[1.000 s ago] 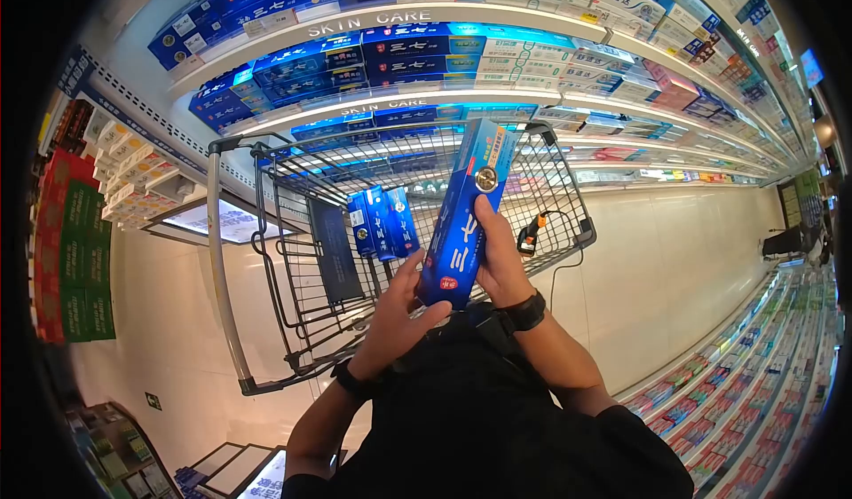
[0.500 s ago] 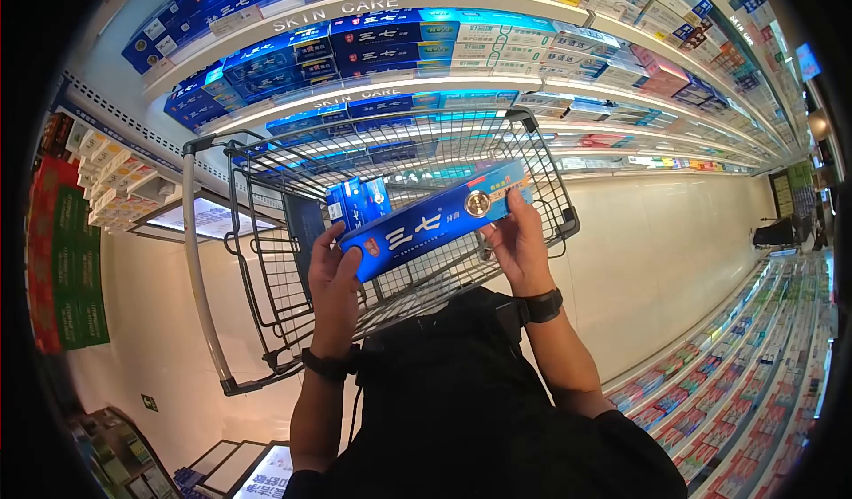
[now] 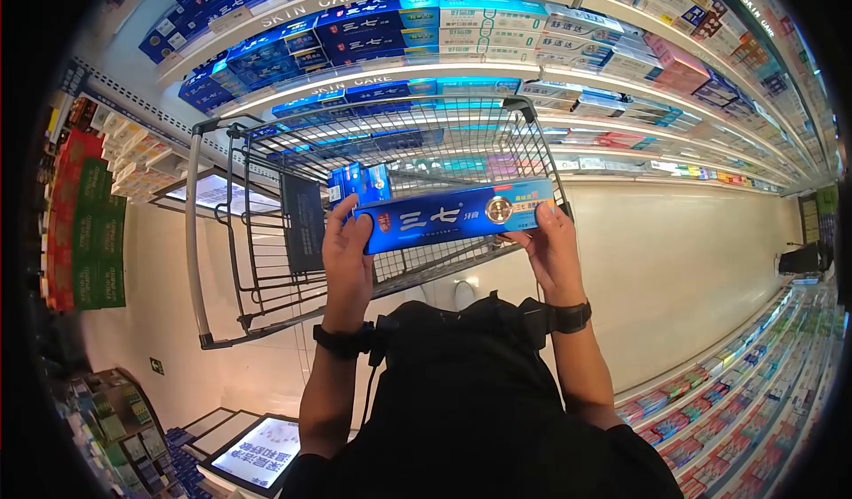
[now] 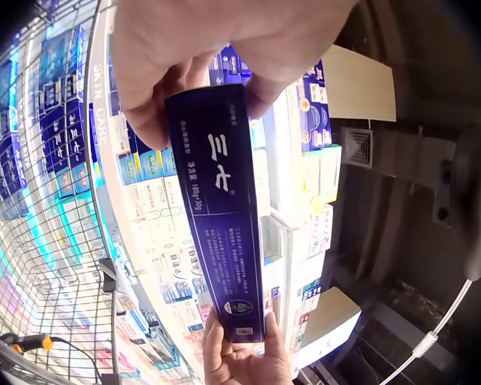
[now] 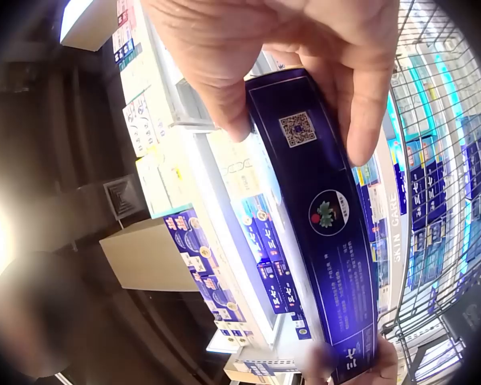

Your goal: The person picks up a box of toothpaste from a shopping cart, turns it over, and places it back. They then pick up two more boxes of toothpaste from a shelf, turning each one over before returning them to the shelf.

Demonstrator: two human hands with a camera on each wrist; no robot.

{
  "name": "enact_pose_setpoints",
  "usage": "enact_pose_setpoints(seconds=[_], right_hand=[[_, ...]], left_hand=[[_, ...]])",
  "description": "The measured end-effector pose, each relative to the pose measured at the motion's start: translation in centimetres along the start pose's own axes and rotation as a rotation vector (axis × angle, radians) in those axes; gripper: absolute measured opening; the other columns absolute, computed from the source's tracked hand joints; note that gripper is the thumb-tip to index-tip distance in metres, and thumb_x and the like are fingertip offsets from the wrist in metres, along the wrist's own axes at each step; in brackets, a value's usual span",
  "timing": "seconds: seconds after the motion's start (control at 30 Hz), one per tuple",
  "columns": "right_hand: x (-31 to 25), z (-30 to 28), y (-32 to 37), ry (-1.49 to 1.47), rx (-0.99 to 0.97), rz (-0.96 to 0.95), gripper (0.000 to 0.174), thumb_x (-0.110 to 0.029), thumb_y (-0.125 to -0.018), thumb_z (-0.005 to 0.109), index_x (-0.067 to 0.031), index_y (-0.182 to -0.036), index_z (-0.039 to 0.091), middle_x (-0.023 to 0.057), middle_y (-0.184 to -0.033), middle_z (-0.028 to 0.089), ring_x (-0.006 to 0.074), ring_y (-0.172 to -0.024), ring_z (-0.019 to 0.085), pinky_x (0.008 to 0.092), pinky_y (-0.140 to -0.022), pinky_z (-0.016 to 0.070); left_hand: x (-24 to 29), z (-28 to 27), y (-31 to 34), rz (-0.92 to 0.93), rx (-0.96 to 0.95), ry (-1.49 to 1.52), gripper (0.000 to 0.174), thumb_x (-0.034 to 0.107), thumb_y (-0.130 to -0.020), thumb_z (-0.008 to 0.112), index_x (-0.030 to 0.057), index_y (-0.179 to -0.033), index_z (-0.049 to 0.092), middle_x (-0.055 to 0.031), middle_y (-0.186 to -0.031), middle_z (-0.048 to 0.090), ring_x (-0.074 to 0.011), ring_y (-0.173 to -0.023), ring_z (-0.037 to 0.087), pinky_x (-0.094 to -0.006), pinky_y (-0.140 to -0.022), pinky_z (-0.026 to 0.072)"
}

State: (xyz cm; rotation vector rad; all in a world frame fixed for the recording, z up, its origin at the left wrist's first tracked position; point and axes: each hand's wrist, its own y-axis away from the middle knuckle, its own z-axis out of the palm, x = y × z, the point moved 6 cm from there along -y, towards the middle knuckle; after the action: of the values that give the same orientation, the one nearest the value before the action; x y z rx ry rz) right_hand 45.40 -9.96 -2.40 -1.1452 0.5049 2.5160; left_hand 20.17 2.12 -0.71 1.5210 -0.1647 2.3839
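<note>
A long blue toothpaste box [image 3: 444, 220] lies level across the front of my body, above the near side of the shopping cart [image 3: 196, 242]. My left hand [image 3: 348, 264] pinches its left end between thumb and fingers, and my right hand [image 3: 557, 255] pinches the lighter right end. Its broad printed face with a round gold emblem is turned up towards the head. A narrow side with white lettering [image 4: 216, 172] shows in the left wrist view, and a QR code [image 5: 297, 129] on that side shows in the right wrist view. Smaller blue boxes [image 3: 346, 184] stand inside the cart, partly hidden.
Shelves of toothpaste boxes [image 3: 373, 38] run along the far side behind the cart. An orange and black device [image 4: 28, 342] with a cable lies in the cart. More stocked shelves [image 3: 737, 392] curve along the right, and a lit sign [image 3: 257, 455] stands at lower left.
The toothpaste box has turned from steeply upright to nearly level. Both hands have moved apart to its two ends, the left hand going left and the right hand going right.
</note>
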Motion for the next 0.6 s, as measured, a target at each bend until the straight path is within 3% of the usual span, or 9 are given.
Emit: enact_pose_setpoints(seconds=[0.03,0.17,0.2,0.33,0.43,0.5,0.6], right_hand=[[-0.2,-0.7,0.1,-0.014,-0.001,-0.004,0.035,-0.023,-0.094,0.059,0.0058,-0.113,0.053,0.0139,-0.103,0.065,0.0176,-0.090,0.067,0.0292,-0.078,0.0594],[-0.7,-2.2,0.3,-0.055,-0.009,-0.006,0.036,-0.023,-0.094,0.058,0.0073,-0.113,0.054,0.0145,-0.102,0.065,0.0176,-0.090,0.067,0.0295,-0.079,0.0592],[-0.7,-2.0,0.2,-0.061,-0.019,-0.004,0.036,-0.023,-0.094,0.058,0.0075,-0.113,0.054,0.0146,-0.103,0.065,0.0178,-0.090,0.067,0.0298,-0.079,0.0591],[-0.9,-1.9,-0.3,-0.070,-0.074,0.002,0.038,-0.023,-0.094,0.058,0.0081,-0.115,0.052,0.0155,-0.103,0.064,0.0191,-0.091,0.067,0.0312,-0.081,0.0584],[-0.7,-1.2,-0.7,-0.086,-0.085,0.004,0.038,-0.024,-0.095,0.057,0.0074,-0.116,0.051,0.0156,-0.103,0.065,0.0195,-0.090,0.067,0.0314,-0.081,0.0585],[-0.5,-1.0,-1.0,-0.113,-0.086,0.018,0.038,-0.025,-0.095,0.056,0.0065,-0.115,0.051,0.0154,-0.102,0.065,0.0198,-0.090,0.068,0.0314,-0.080,0.0586],[-0.1,-1.6,-1.8,-0.156,-0.060,0.052,0.037,-0.029,-0.095,0.056,0.0036,-0.113,0.052,0.0149,-0.102,0.065,0.0205,-0.088,0.069,0.0310,-0.079,0.0589]], left_hand=[[-0.4,0.5,0.6,-0.030,-0.007,0.021,0.039,0.009,-0.095,0.055,-0.0006,-0.130,0.042,-0.0094,-0.110,0.059,-0.0098,-0.097,0.058,-0.0218,-0.082,0.0495],[-2.0,0.5,2.3,-0.095,0.070,-0.057,0.041,0.012,-0.094,0.057,-0.0004,-0.130,0.043,-0.0030,-0.097,0.057,-0.0028,-0.081,0.053,-0.0152,-0.063,0.0435],[-1.4,1.6,2.6,-0.084,0.152,-0.056,0.042,0.016,-0.094,0.059,0.0007,-0.130,0.045,0.0028,-0.086,0.055,0.0016,-0.067,0.044,-0.0133,-0.051,0.0325],[-1.0,1.0,2.8,-0.040,0.148,-0.126,0.042,0.021,-0.093,0.060,0.0020,-0.128,0.047,0.0071,-0.077,0.055,0.0040,-0.058,0.037,-0.0134,-0.046,0.0244],[-0.3,1.0,3.0,-0.019,0.156,-0.152,0.043,0.022,-0.092,0.061,0.0026,-0.128,0.047,0.0065,-0.077,0.057,0.0038,-0.057,0.038,-0.0136,-0.047,0.0267],[-0.2,0.6,3.5,-0.037,0.131,-0.166,0.044,0.019,-0.091,0.063,0.0024,-0.129,0.046,0.0030,-0.083,0.061,0.0027,-0.063,0.046,-0.0129,-0.052,0.0344],[-0.6,1.6,4.6,-0.168,0.055,-0.164,0.050,0.010,-0.088,0.066,0.0016,-0.131,0.044,-0.0049,-0.094,0.066,-0.0052,-0.080,0.059,-0.0176,-0.069,0.0464]])
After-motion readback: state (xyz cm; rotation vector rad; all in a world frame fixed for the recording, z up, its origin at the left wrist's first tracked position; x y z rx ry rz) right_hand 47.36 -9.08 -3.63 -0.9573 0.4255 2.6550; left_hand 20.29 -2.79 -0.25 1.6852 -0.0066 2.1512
